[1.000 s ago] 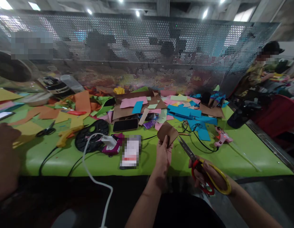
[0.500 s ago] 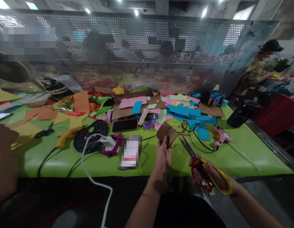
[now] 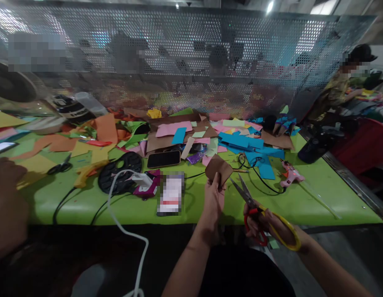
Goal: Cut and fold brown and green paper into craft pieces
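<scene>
Pinched in my left hand [image 3: 214,194] is a brown piece of paper [image 3: 218,167], its corners looking rounded, held above the green table [image 3: 191,206]. My thumb lies on its front; the other fingers are mostly hidden behind it. My right hand [image 3: 267,225] grips scissors [image 3: 248,198] with one red and one yellow handle loop. Their blades are parted and point up and left, close to the paper's right side but apart from it.
Paper scraps, among them blue sheets [image 3: 240,142], lie along the back by a perforated metal screen [image 3: 185,49]. A pink glue gun [image 3: 292,175], a yellow glue gun [image 3: 89,171], two phones and a dark bottle [image 3: 316,144] are around. Another person's hand [image 3: 8,198] is at left.
The scissor blades have opened wider and sit slightly further left. My left hand still holds the brown paper in nearly the same place. The whole view has shifted a little.
</scene>
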The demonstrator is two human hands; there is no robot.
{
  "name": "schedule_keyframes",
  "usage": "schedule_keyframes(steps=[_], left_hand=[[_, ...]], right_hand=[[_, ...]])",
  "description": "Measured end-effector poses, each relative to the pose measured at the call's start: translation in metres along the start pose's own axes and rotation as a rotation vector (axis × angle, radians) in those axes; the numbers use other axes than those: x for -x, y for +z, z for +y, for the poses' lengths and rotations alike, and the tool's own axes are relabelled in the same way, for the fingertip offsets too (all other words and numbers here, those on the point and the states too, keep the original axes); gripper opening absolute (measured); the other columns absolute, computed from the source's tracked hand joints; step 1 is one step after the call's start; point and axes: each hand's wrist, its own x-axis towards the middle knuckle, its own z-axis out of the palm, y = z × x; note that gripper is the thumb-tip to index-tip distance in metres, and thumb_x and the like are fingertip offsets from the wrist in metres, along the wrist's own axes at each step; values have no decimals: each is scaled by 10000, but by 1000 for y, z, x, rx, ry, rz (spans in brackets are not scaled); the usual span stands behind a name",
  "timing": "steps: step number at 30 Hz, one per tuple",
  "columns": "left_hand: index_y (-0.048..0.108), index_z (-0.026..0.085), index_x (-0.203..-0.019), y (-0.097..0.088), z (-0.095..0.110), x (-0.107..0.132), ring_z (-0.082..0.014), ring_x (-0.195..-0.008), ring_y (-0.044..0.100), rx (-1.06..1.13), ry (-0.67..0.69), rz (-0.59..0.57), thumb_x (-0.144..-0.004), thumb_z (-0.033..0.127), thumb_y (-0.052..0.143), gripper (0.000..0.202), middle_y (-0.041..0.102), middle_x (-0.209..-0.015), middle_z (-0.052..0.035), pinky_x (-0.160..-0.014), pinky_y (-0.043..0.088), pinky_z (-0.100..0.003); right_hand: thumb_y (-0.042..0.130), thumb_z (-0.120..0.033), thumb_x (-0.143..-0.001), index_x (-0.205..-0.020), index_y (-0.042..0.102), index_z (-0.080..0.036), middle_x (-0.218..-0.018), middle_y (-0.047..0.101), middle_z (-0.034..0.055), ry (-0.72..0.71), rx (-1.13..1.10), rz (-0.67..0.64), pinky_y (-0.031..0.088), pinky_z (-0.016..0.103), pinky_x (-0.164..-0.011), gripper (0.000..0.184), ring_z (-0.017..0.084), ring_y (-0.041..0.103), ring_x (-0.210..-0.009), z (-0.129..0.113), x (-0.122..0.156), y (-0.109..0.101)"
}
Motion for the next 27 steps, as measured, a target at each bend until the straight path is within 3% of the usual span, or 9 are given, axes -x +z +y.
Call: schedule_keyframes(steps=[13,21,27], left_hand=[[648,184,-870,2,3,3,-100,-726,672,31,-34,-16,-630,178,850,313,731,-877,-11,-570,476,-151],[652,187,-905,-3,-2,3,-157,-823,710,-86,-111,-48,-599,255,865,379,737,-909,-30,-689,535,-216],[665,166,-852,-4,-5,12,-126,-648,683,-161,-183,-106,-491,287,911,453,738,-815,-13,-529,487,-179]], right_hand=[[450,-610,-914,-1181,535,-222,-787,489,13,22,-35,-17,481,280,-600,479,145,511,-672,-1,-4,0],[429,-604,-929,-1187,526,-222,-818,512,8,-12,-51,-4,497,322,-747,471,118,508,-655,-9,-4,-1],[460,-634,-899,-1158,524,-204,-779,526,10,-70,-25,33,512,337,-717,507,143,541,-670,-17,-9,-3]])
